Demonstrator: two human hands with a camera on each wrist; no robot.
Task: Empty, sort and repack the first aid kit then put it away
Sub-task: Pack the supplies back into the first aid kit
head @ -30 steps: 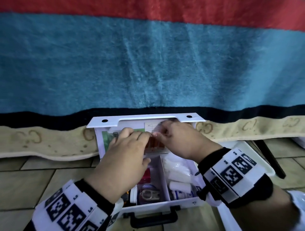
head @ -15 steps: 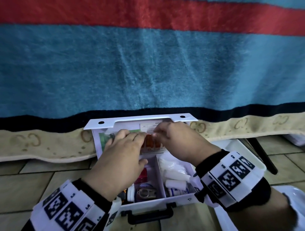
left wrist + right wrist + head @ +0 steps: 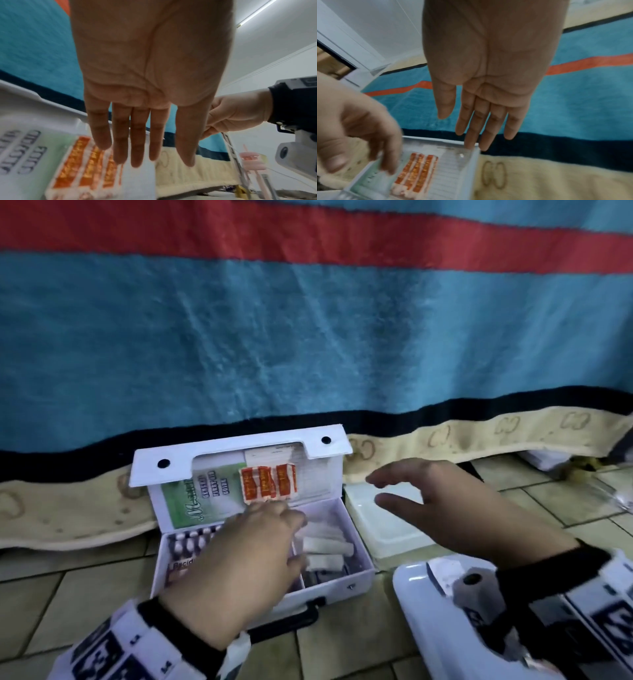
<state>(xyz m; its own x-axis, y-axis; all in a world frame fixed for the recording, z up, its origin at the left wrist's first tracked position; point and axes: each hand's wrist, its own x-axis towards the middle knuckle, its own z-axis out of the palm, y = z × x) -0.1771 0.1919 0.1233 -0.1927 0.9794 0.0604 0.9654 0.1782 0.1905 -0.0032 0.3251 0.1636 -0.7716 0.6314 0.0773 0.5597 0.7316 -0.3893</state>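
From the head view, both hands had let go of the orange plasters [image 3: 268, 484], now tucked in the lid of the first aid kit [image 3: 335, 477] on the floor. The left hand [image 3: 239, 573] hovered slack over its compartments; the right hand [image 3: 455, 508] had swung, fingers spread, toward a white tray [image 3: 387, 529].

Left wrist: grip released, palm flat.

Right wrist: likewise empty. Repacking seemed nearly done.

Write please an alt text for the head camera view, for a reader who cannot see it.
An open white first aid kit stands on a tiled floor, a strip of orange plasters against its raised lid. The left hand reaches into the box; the right hand hovers open beside it, in front of a striped blanket.
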